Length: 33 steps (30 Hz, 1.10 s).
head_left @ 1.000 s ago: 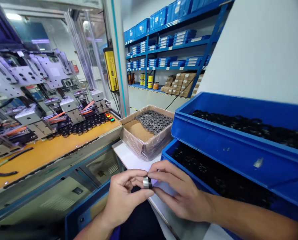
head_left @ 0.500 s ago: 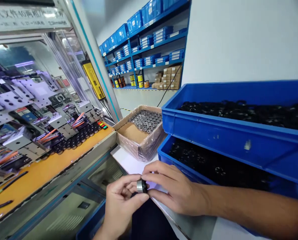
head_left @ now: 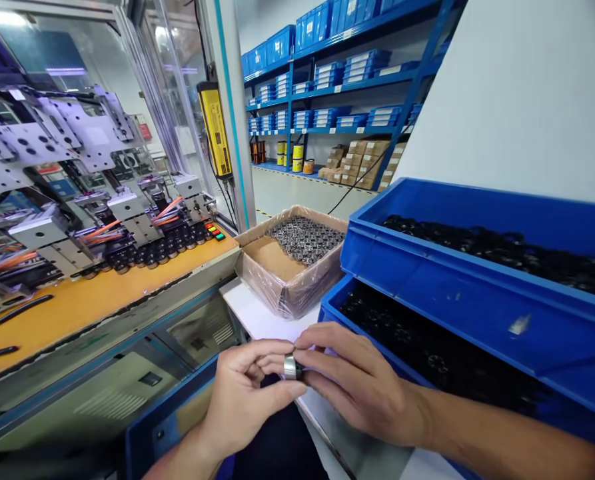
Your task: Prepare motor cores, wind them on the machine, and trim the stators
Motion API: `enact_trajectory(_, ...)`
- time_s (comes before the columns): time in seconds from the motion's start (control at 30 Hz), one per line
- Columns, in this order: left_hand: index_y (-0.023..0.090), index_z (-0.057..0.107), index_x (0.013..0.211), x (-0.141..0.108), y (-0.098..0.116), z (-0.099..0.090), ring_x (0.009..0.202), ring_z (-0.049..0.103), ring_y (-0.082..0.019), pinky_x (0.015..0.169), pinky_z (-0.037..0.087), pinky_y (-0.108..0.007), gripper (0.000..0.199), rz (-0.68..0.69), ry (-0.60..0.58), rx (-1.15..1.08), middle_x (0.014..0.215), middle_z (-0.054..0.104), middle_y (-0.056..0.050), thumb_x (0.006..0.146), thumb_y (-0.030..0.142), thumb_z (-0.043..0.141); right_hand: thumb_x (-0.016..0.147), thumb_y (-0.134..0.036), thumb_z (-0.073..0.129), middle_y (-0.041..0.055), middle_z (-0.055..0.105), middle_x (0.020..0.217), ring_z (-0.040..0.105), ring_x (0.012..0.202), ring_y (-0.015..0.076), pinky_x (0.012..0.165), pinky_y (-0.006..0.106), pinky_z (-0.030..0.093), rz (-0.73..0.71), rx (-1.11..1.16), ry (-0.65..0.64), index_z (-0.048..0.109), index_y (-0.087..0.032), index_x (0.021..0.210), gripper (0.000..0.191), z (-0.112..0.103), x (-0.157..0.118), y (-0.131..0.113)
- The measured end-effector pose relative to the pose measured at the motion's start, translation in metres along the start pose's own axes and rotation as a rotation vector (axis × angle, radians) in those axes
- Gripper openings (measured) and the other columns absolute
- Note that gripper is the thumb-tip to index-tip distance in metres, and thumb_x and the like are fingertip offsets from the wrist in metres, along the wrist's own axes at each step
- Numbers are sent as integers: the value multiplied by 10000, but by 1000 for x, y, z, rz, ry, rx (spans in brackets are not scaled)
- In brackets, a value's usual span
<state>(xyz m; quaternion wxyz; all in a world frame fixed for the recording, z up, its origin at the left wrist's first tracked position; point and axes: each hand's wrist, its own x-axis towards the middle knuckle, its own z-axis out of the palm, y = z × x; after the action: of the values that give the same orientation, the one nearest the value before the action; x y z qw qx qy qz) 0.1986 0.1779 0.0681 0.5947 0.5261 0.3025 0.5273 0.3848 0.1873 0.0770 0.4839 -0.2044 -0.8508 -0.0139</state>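
A small silvery stator core (head_left: 290,367) with a black plastic end piece (head_left: 299,370) is held between both hands, above the edge of the white table. My left hand (head_left: 244,393) pinches the metal part between thumb and fingers. From the other side, my right hand (head_left: 362,383) closes its fingertips on the black end, hiding part of it. Behind the hands stands a cardboard box (head_left: 277,293) lined with clear plastic, holding many metal cores (head_left: 310,240). Black plastic pieces (head_left: 482,247) fill the upper blue bin (head_left: 427,267) to the right, with more in the lower bin (head_left: 330,310).
On the left is a machine with an orange work surface (head_left: 127,293), metal fixtures (head_left: 127,207) and a row of dark round parts (head_left: 162,252). Another blue bin (head_left: 142,427) lies low beside my left forearm. Blue shelving (head_left: 367,80) with boxes stands behind.
The view has turned slightly left, so the surroundings sit further right. Both hands still hold the core; the right fingers have closed in tighter over its black end.
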Motion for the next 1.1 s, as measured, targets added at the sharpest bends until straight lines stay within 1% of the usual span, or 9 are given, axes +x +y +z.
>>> enact_trajectory(0.1, 189, 777, 929, 1, 0, 0, 740, 751, -168, 720, 604, -222, 344, 0, -1, -17, 803, 799, -42, 616, 68, 850, 940, -87, 542, 114, 646, 976, 650, 908, 200, 751, 320, 600, 7, 12, 0, 571, -136, 1163, 231, 1, 1, 0)
enact_trajectory(0.3, 210, 782, 926, -2, -1, -1, 742, 752, -141, 733, 598, -187, 371, -13, -11, -50, 817, 804, -24, 609, 26, 842, 918, -44, 551, 127, 643, 976, 638, 920, 198, 762, 322, 596, -12, 27, -3, 579, -107, 1151, 243, 2, 0, 1)
enact_trajectory(0.43, 194, 778, 928, -3, -1, -1, 743, 753, -146, 724, 594, -191, 352, -45, -17, -69, 811, 803, -38, 614, 54, 851, 931, -62, 562, 130, 643, 947, 635, 897, 199, 759, 337, 594, -53, 32, 6, 577, -93, 1145, 217, 0, 1, 1)
enact_trajectory(0.5, 178, 774, 935, -3, -1, 0, 752, 755, -160, 723, 595, -207, 335, -65, -21, -82, 808, 801, -55, 623, 93, 860, 946, -100, 563, 128, 646, 949, 639, 906, 205, 765, 346, 596, -58, 25, 2, 567, -97, 1176, 231, -2, 2, 1)
enact_trajectory(0.57, 172, 774, 927, -2, -2, 0, 746, 755, -167, 718, 598, -220, 332, -69, -18, -93, 809, 800, -62, 615, 111, 869, 945, -94, 550, 128, 648, 971, 642, 918, 206, 751, 335, 599, -57, 17, -8, 565, -112, 1194, 251, -3, 2, 1)
enact_trajectory(0.8, 196, 779, 920, -3, 0, 2, 749, 757, -145, 723, 595, -186, 341, -55, -29, -108, 827, 805, -39, 614, 67, 858, 948, -81, 537, 127, 645, 987, 646, 931, 199, 770, 331, 602, -59, -3, -3, 560, -121, 1182, 239, -4, 2, -1)
enact_trajectory(0.87, 201, 780, 924, -4, 0, 2, 757, 757, -141, 731, 593, -180, 341, -59, -37, -105, 835, 806, -35, 621, 62, 854, 951, -77, 536, 122, 643, 964, 642, 915, 195, 759, 329, 600, -67, 3, -6, 560, -119, 1171, 225, -4, 2, -2)
enact_trajectory(1.0, 204, 779, 936, -4, 1, 2, 764, 757, -135, 732, 590, -168, 339, -51, -54, -112, 849, 807, -35, 636, 61, 847, 948, -73, 555, 138, 632, 982, 624, 946, 203, 777, 343, 592, -78, 13, -13, 562, -91, 1169, 222, -5, 2, -1)
enact_trajectory(1.1, 214, 781, 943, -3, 1, 2, 779, 757, -131, 743, 587, -161, 352, -49, -60, -109, 860, 807, -27, 638, 50, 843, 936, -61, 566, 142, 623, 984, 616, 932, 203, 776, 344, 583, -75, 36, -20, 577, -76, 1144, 209, -5, 1, 0)
